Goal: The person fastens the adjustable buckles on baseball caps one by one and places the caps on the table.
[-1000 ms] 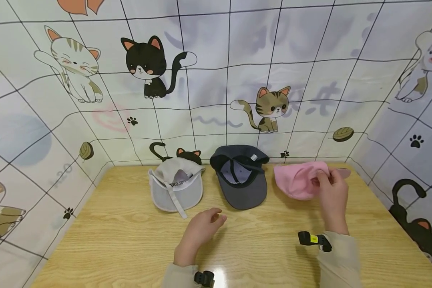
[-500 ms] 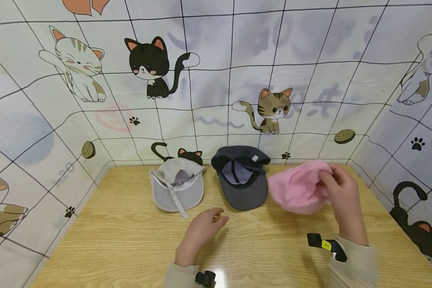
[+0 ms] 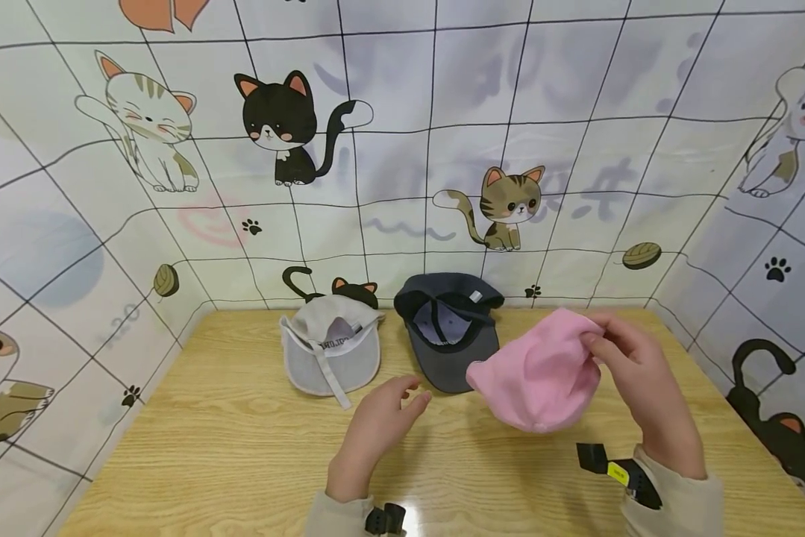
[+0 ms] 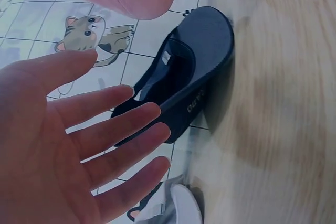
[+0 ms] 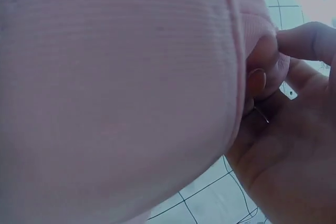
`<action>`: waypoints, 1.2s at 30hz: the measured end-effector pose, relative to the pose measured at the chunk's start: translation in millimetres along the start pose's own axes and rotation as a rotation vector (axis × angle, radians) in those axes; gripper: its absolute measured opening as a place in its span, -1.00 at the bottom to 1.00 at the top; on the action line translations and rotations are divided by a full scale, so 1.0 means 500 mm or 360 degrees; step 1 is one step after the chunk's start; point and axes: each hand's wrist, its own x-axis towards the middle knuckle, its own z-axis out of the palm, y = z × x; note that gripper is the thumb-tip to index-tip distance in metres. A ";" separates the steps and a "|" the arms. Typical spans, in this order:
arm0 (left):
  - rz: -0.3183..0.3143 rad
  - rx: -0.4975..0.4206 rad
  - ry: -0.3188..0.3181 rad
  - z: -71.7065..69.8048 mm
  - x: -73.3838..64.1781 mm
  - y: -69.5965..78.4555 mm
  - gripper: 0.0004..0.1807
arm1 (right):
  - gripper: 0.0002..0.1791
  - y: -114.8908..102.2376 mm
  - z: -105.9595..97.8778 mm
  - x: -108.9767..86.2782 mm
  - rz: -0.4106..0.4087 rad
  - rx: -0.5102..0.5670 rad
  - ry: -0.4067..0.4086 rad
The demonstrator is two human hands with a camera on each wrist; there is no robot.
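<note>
A pink cap [image 3: 539, 377] hangs tilted over the right part of the table, pinched at its right edge by my right hand [image 3: 637, 380]. In the right wrist view the pink cap [image 5: 121, 93] fills most of the picture, and the fingers reach round its edge. My left hand [image 3: 378, 429] holds nothing in front of the dark cap [image 3: 459, 369]. Its fingers look spread and nearly straight in the left wrist view, where the hand [image 4: 68, 124] overlaps the dark cap [image 4: 210, 35]. The pink cap hides part of the dark cap's brim.
A light grey cap [image 3: 331, 369] lies at the back left, inside facing up, with its strap hanging over the brim. The wooden table [image 3: 207, 447] meets a cat-print wall covering [image 3: 389, 171] behind the caps and at both sides.
My right hand has lifted the pink cap off the back right and brought it toward me and to the left, tilting it. The left hand has barely shifted.
</note>
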 end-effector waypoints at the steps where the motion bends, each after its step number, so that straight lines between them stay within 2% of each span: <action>1: 0.0011 0.0003 0.0010 -0.001 0.000 0.002 -0.59 | -0.79 -0.003 0.001 -0.001 -0.0034 0.0004 -0.0026; 5: 0.0048 -0.0033 0.0062 -0.008 -0.003 0.014 -0.55 | -0.83 -0.012 0.007 -0.001 -0.0211 0.0038 -0.0157; 9: 0.0109 -0.0168 0.0155 -0.016 -0.007 0.044 -0.52 | -0.79 -0.022 0.024 0.003 -0.0334 0.0070 -0.0319; 12: 0.0237 -0.0287 0.0222 -0.023 -0.012 0.073 -0.53 | -0.77 -0.028 0.041 0.006 -0.0357 0.0050 -0.0401; 14: 0.0343 -0.0317 0.0253 -0.025 -0.017 0.092 -0.54 | -0.76 -0.030 0.053 0.009 -0.0382 0.0015 -0.0445; 16: 0.0442 -0.0304 0.0272 -0.025 -0.021 0.108 -0.54 | -0.75 -0.032 0.065 0.011 -0.0411 -0.0049 -0.0472; 19: 0.0498 -0.0230 0.0302 -0.020 -0.026 0.125 -0.50 | -0.74 -0.033 0.081 0.015 -0.0455 -0.0137 -0.0510; 24: 0.0456 -0.0163 0.0291 -0.013 -0.030 0.134 -0.44 | -0.74 -0.038 0.105 0.016 -0.0484 -0.0123 -0.0608; 30: 0.0490 -0.0183 0.0262 -0.006 -0.027 0.130 -0.59 | -0.74 -0.046 0.136 0.014 -0.0516 -0.0095 -0.0727; 33: 0.0430 -0.0196 0.0164 -0.001 -0.027 0.128 -0.66 | -0.76 -0.048 0.149 0.013 -0.0563 -0.0128 -0.0744; 36: 0.0297 -0.0220 0.0005 0.003 -0.028 0.127 -0.68 | -0.81 -0.050 0.163 0.013 -0.0614 -0.0152 -0.0763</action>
